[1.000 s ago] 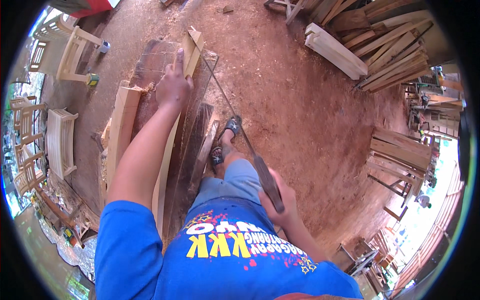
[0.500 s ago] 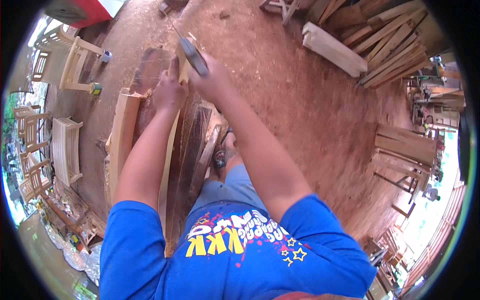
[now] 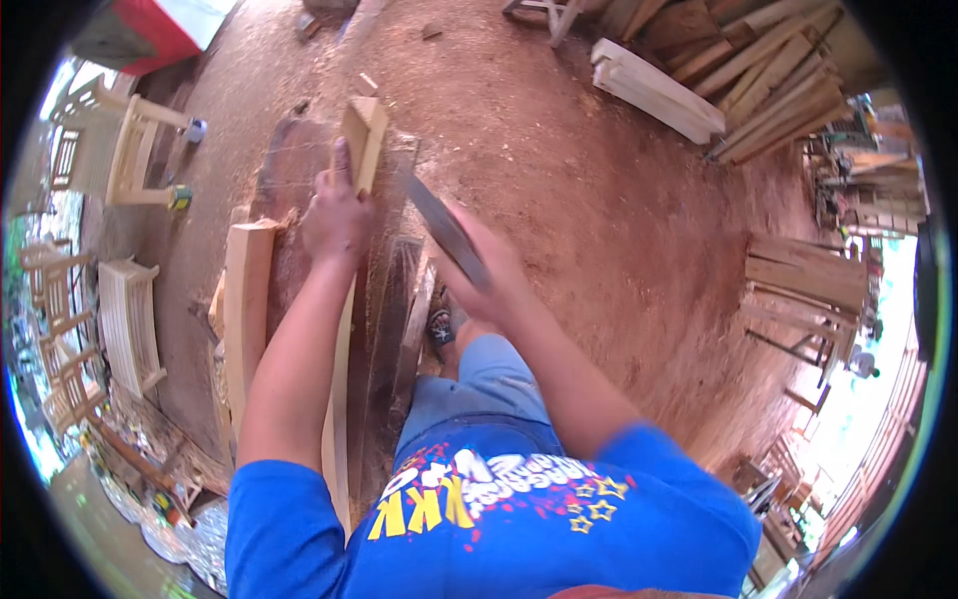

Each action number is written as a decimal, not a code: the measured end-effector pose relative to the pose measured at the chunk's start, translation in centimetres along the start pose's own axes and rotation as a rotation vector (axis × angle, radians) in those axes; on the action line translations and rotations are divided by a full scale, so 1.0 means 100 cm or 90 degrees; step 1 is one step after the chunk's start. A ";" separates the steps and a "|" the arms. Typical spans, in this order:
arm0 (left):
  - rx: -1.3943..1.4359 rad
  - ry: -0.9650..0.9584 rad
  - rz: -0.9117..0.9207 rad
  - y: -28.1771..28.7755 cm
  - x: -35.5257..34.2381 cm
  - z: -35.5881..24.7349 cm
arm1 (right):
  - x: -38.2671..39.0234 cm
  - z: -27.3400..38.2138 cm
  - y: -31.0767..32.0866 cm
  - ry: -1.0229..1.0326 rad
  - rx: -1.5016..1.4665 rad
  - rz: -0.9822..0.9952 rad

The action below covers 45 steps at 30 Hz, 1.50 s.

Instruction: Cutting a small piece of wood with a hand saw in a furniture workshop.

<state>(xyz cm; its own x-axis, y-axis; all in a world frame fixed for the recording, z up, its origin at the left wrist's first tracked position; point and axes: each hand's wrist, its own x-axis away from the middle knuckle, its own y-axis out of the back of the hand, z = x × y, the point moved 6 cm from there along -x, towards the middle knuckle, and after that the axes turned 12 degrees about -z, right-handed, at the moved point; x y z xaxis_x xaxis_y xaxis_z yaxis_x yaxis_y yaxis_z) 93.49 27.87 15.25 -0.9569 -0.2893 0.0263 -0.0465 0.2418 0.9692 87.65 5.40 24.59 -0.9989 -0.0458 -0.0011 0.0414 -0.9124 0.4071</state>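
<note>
My left hand [image 3: 335, 225] is closed on a pale timber [image 3: 367, 130] lying lengthwise on a dark wooden work board [image 3: 282, 165], with one finger pointing along it. My right hand [image 3: 481, 255] grips the dark handle of a handsaw [image 3: 439, 225], held just right of the timber's far end and blurred by motion; its thin blade is hard to make out. A thicker squared beam [image 3: 244, 319] with shavings on top lies left of my left forearm.
Pale wooden chairs [image 3: 60, 349] and a slatted bench [image 3: 130, 324] stand left. Stacked lumber [image 3: 758, 80] and white beams [image 3: 654, 90] lie top right. A plank table [image 3: 803, 270] is right. A red-and-white box [image 3: 135, 40] sits top left. Brown shaving-strewn floor [image 3: 609, 250] spans between.
My right hand with the saw rose from near my hip to the timber's far end, then drew back partway toward me and right. My left hand stayed on the timber.
</note>
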 end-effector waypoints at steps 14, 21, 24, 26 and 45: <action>-0.044 -0.002 -0.023 0.010 -0.009 0.010 | 0.127 0.008 0.060 -0.089 0.018 0.026; -0.001 0.014 0.024 0.007 -0.002 0.000 | 0.096 0.017 0.052 -0.117 -0.028 0.034; 0.027 -0.012 -0.063 0.007 0.000 0.004 | -0.047 0.004 -0.042 0.012 -0.013 0.001; 0.009 -0.018 -0.038 0.011 0.001 -0.019 | -0.131 0.014 -0.071 -0.044 0.006 -0.002; -0.031 0.000 -0.001 0.005 0.001 0.002 | 0.090 0.012 0.050 -0.073 -0.001 0.035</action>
<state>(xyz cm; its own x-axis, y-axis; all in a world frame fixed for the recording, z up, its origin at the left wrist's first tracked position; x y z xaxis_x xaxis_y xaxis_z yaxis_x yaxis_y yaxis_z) 93.34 28.16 15.65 -0.9568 -0.2897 0.0255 -0.0334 0.1968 0.9799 78.84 0.90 27.74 -0.9908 -0.0488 0.1262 0.0960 -0.9106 0.4020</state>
